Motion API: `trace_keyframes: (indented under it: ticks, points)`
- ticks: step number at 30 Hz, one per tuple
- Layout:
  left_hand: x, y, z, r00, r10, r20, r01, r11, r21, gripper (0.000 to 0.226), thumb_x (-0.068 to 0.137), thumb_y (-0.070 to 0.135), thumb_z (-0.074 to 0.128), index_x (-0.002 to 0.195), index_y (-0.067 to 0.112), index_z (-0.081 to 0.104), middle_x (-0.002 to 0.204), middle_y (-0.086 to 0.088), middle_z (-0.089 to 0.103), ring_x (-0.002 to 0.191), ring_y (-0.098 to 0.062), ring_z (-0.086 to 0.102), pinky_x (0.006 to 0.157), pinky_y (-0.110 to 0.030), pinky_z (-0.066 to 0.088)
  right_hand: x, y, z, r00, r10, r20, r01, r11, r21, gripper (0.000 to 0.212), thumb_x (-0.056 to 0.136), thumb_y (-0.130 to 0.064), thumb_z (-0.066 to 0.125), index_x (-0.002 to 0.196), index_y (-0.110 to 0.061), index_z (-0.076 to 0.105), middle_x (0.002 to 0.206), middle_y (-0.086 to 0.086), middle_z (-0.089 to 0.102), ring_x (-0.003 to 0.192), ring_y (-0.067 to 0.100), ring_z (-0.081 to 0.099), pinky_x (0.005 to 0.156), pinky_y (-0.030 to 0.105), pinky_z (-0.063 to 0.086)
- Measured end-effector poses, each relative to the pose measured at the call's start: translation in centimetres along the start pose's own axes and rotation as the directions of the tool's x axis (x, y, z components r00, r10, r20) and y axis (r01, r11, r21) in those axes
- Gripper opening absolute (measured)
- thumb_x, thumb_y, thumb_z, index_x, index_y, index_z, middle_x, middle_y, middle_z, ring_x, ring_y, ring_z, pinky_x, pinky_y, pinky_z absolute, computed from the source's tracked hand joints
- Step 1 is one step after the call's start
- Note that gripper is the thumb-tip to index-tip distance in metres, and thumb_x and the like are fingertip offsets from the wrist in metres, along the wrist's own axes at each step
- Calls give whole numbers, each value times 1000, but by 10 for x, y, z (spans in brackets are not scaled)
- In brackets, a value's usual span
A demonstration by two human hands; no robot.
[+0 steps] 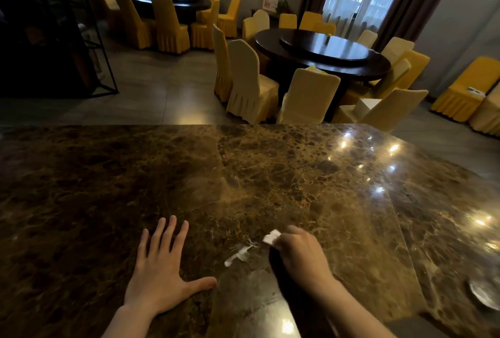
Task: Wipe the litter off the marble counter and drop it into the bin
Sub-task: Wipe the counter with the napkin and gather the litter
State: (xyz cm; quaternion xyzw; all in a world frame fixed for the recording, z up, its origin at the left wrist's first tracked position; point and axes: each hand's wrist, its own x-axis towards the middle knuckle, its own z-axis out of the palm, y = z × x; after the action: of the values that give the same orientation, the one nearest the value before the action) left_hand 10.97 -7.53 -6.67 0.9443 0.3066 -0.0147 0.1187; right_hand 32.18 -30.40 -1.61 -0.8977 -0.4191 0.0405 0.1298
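Head view: left hand (159, 270) lies flat, fingers spread, on the marble tabletop (297, 175) at the near edge. Right hand (300, 253) is curled around a white wipe (271, 237), pressing it down. Pale litter (239, 253) sits between both hands, just left of the wipe. No bin visible. Risk, I'd judge: a quick sweep scatters the scraps or pushes them off the near edge onto the floor.
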Motion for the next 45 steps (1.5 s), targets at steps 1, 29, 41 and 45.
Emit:
trace_keyframes:
  ticks: [1,29,41,45]
  points:
    - [0,0,0,1000,-1,1,1,1000,-4,144,49,118,18,156,32,-23,168,3,-28,153,-19,-34,129,-54,-15,4,15,-8,997,70,-21,-70,997,-12,12,85,-9,65,79,-14,74,81,1,62,79,26,63,64,31,39]
    - [0,-1,2,1000,6,-15,-6,1000,-9,145,50,118,19,159,32,-19,169,2,-27,153,-19,-35,129,-56,-15,33,12,-11,944,287,-161,-255,947,194,14,88,-2,67,99,-11,71,96,7,74,92,28,68,75,41,56]
    - [-2,-1,-7,997,23,74,-23,1000,-3,151,45,119,16,158,28,-26,167,0,-36,150,-20,-41,128,-57,-16,-8,-93,28,936,-350,38,325,900,290,8,90,-26,65,82,-25,65,83,-8,67,83,10,55,69,30,49]
    - [-3,0,-9,997,28,77,-26,999,-21,154,43,120,23,157,29,-27,166,0,-37,149,-20,-42,127,-57,-19,12,-40,8,984,78,-160,-46,979,196,20,91,-19,69,74,-24,58,76,-6,62,75,13,58,62,23,39]
